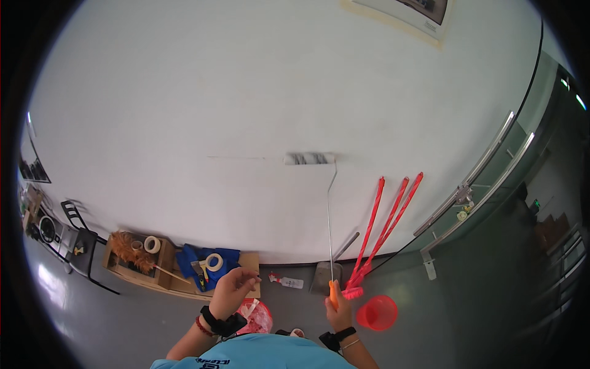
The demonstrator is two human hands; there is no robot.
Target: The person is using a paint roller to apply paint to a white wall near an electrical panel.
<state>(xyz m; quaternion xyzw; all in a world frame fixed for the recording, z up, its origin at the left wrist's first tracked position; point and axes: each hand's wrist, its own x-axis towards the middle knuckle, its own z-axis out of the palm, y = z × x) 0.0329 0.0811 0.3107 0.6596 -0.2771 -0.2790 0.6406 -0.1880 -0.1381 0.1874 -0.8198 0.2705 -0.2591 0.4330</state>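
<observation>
My right hand [339,315] grips the orange handle of a long-framed paint roller [309,158]. Its white sleeve, streaked with grey, is level against the white wall [246,111]. A thin faint line runs along the wall left of the sleeve. My left hand [231,291] is raised at waist height, holding nothing, its fingers loosely bent and a little apart. Below it stands a red bin [256,317] with pale stuff inside, partly hidden by my left arm and shirt.
Red-handled brooms [375,224] and a grey dustpan [321,280] lean by the wall, near a red bucket [377,312]. A spray bottle [289,281] lies on the floor. Leftward, a wooden box [166,265] holds a brown duster, a blue cloth [228,254] and tape rolls. A glass door [491,246] stands right.
</observation>
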